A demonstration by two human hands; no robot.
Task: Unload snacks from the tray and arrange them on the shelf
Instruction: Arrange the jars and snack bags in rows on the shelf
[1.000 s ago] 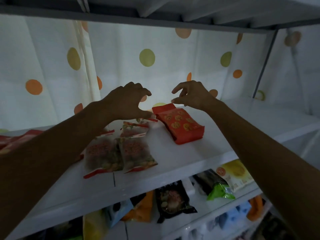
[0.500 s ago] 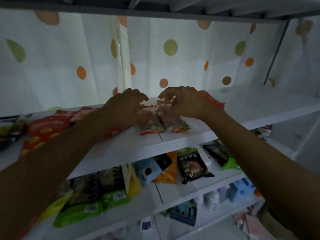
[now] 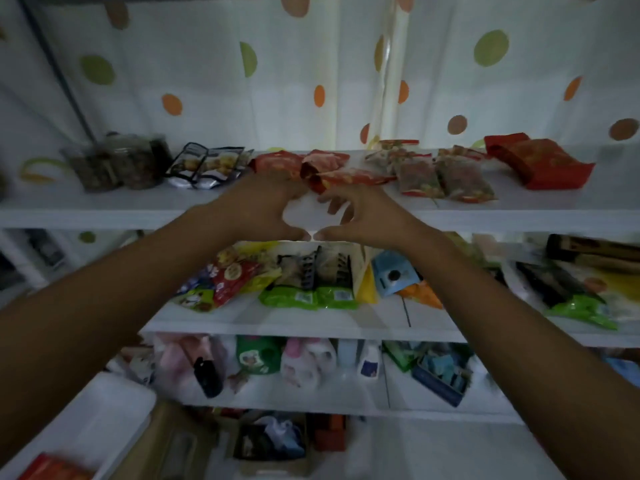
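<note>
Loosely curved hands (image 3: 263,206) (image 3: 367,216), crinkly red packets (image 3: 346,176)

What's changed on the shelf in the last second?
Left hand and right hand left the clear packets and moved left to the red packets; the left's grip is unclear. Clear packets and the red bag at right stayed on the top shelf.

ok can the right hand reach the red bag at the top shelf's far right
Probably yes: the red bag lies uncovered on the top shelf, nothing before it, and the right hand is empty nearby.
</note>
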